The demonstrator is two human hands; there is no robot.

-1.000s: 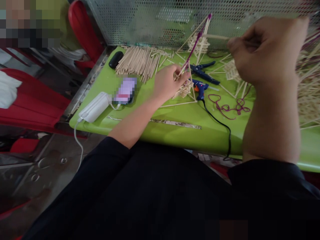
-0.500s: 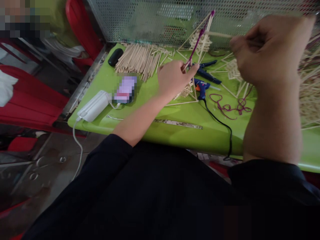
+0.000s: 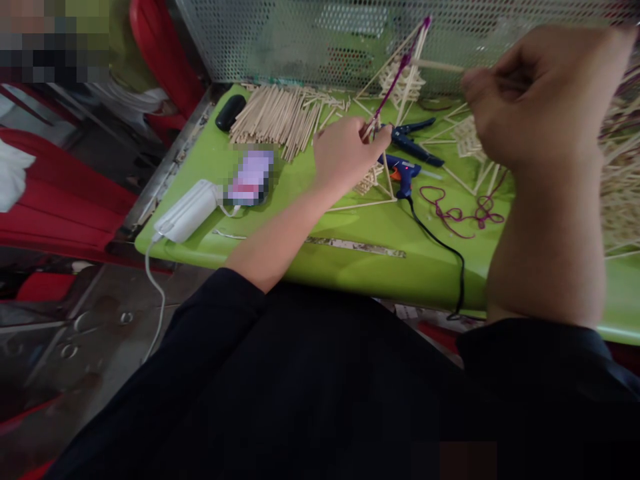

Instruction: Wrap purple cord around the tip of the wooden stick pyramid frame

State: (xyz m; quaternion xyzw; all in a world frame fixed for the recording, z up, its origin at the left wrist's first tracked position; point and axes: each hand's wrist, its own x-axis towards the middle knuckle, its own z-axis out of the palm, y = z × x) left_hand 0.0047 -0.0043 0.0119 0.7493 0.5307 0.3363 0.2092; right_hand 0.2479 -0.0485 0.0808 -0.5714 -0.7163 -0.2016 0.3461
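Observation:
My left hand point(image 3: 344, 152) is closed, thumb and fingers pinching the near end of a stick frame. A taut purple cord point(image 3: 393, 87) runs from these fingers up to the frame's tip. My right hand point(image 3: 543, 90), raised at the right, is closed on a thin wooden stick point(image 3: 441, 65). That stick's far end meets the cord near a purple knot. Under my left hand lies a lattice of short glued sticks point(image 3: 369, 181), partly covered. Close by are a blue glue gun point(image 3: 409, 171) and dark-handled pliers point(image 3: 417, 147).
Loose sticks point(image 3: 275, 120) are heaped at the back left of the green table point(image 3: 295, 263). A phone point(image 3: 253, 175) and white power bank point(image 3: 189, 210) lie at left. Loose purple cord point(image 3: 453, 215) rests near the glue gun's black cable point(image 3: 435, 235). A perforated metal panel point(image 3: 300, 40) stands behind.
My left hand has shifted slightly to the left with the cord end. My right hand and its stick have barely moved.

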